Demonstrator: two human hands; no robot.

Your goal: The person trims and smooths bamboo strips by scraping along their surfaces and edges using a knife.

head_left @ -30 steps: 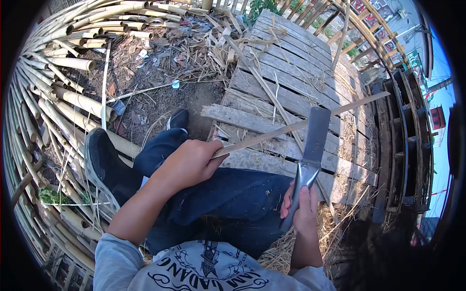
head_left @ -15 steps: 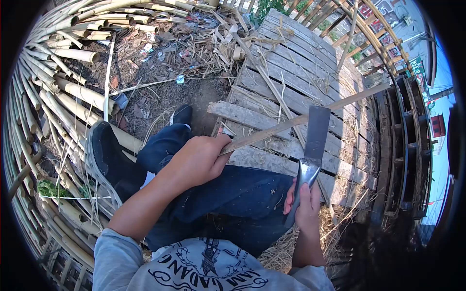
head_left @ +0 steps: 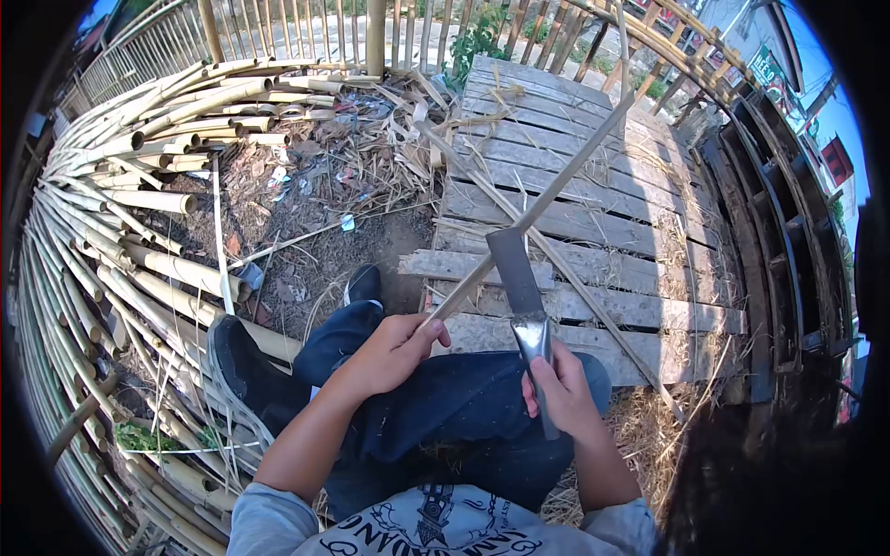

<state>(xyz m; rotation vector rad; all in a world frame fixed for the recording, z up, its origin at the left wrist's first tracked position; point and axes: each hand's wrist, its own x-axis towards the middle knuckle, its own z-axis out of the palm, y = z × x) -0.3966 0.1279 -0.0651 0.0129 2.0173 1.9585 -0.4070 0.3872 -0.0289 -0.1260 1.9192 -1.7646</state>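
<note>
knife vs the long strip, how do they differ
The knife has a dark blade and shiny metal above the grip; the strip is dull brown. The knife is short and broad, the strip far longer and narrower. The knife slants away leftward from the right hand, the strip rightward from the left hand. Both are held, crossing in view near the blade's end.

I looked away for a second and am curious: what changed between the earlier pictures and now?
The strip swung from slanting right to pointing more steeply away. The knife moved left, its blade now leaning left and crossing the strip nearer the left hand. The hands drew closer together. Nothing was let go: the left hand still holds the strip, the right hand the knife.
</note>
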